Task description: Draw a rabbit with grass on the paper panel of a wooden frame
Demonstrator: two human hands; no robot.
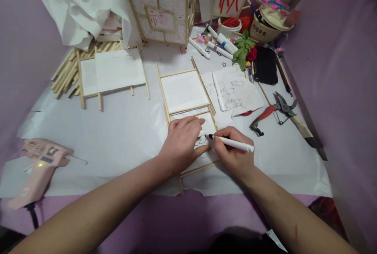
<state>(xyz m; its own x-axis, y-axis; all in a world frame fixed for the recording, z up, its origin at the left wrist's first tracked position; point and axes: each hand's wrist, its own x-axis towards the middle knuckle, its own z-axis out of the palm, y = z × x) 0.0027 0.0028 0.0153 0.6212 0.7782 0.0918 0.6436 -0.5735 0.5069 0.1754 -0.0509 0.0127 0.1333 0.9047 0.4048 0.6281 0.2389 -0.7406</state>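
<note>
My left hand [184, 144] lies on a wooden-framed white paper panel [206, 159], fingers stretched and thumb apart, beside a small black line drawing [202, 140]. My right hand [235, 159] grips a white marker [237, 144], whose black tip is at the drawing's right side; whether it touches the paper I cannot tell. Just beyond is another white panel [185, 91] framed with thin wooden sticks. To its right, a sheet of outline sketches [250, 96] has a second white marker [218, 91] lying on it.
A pink glue gun [44, 163] lies at left, its green light on. Wooden sticks [66, 73] and another framed panel [118, 71] are back left. A paper lantern [159, 16] stands behind. Red-handled pruners [266, 116], a knife [306, 132] and a phone [265, 65] lie right.
</note>
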